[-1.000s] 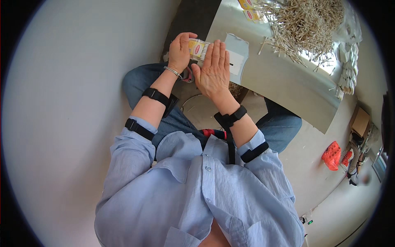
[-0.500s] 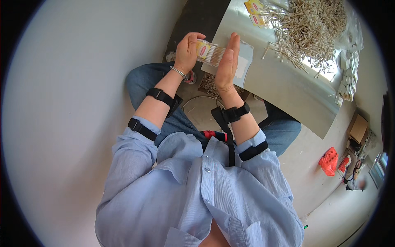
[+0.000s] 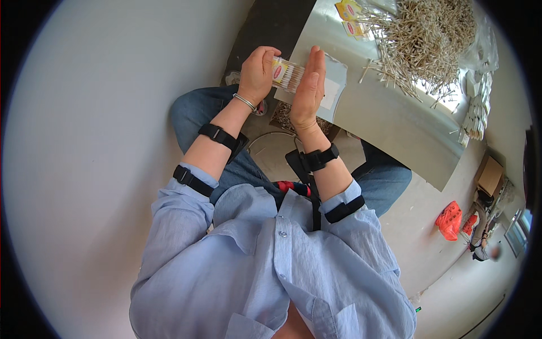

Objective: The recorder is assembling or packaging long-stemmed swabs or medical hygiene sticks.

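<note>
My left hand (image 3: 257, 74) is closed around one end of a clear pack of cotton swabs (image 3: 289, 75) with a yellow and red label. White swab tips and sticks show through its side. At the pack's other end, my right hand (image 3: 309, 89) is held flat and upright, fingers stretched out together, its palm against or very near that end. Just right of this hand, a pale blue-grey pad with a white patch (image 3: 333, 85) lies on the metal table (image 3: 389, 121).
A large heap of loose cotton swabs (image 3: 432, 42) covers the far right of the table, with yellow cards (image 3: 350, 17) beside it. Several filled packs (image 3: 480, 107) line the right edge. Below the table is a box of swabs (image 3: 282, 116). A red bag (image 3: 450, 220) lies on the floor; a person (image 3: 483, 248) sits far off.
My right hand has shifted slightly left, toward my left hand, and less of the pack shows between them. My left hand still grips the pack.
</note>
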`<action>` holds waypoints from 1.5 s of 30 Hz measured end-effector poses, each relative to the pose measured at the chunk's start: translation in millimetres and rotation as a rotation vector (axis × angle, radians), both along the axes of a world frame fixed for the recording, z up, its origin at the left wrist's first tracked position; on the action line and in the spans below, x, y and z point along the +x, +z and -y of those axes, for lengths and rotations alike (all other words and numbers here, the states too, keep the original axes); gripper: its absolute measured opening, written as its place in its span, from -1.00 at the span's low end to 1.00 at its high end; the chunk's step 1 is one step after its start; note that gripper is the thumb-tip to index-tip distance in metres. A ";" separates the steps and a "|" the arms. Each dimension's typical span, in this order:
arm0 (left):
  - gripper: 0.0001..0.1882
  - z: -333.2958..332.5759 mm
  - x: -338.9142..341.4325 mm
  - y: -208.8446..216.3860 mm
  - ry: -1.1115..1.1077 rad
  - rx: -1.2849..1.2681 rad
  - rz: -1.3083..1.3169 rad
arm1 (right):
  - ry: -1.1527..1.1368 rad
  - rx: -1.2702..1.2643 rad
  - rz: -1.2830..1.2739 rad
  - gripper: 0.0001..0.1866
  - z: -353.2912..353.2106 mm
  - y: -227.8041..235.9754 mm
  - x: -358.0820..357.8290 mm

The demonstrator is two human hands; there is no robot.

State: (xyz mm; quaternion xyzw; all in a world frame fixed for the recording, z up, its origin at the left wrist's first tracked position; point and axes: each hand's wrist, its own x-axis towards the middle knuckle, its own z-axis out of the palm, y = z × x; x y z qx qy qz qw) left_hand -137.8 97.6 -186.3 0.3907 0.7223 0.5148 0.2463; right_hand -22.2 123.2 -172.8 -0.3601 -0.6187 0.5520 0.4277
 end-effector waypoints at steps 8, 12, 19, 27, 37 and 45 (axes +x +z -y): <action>-0.66 0.7 2.4 -3.9 -0.039 0.002 0.043 | -0.031 -0.106 -0.235 -0.30 1.8 0.3 -14.8; -0.63 0.8 1.4 -8.4 -0.067 0.012 0.068 | -0.032 -0.130 -0.269 -0.31 2.4 1.0 -14.7; -0.62 -1.7 1.9 -10.1 -0.088 -0.021 0.119 | 0.015 -0.092 -0.119 -0.34 2.0 5.9 -12.1; -0.66 -0.9 1.1 -8.7 -0.045 -0.056 0.046 | 0.044 -0.021 -0.022 -0.35 6.5 7.2 -14.9; -0.54 -0.4 -12.7 -13.3 -0.143 -0.050 0.101 | -0.029 -0.017 -0.015 -0.35 2.5 0.5 -21.8; -0.48 -0.7 -22.7 -11.4 -0.289 -0.048 0.427 | -0.060 -0.087 -0.044 -0.30 3.0 13.7 -20.4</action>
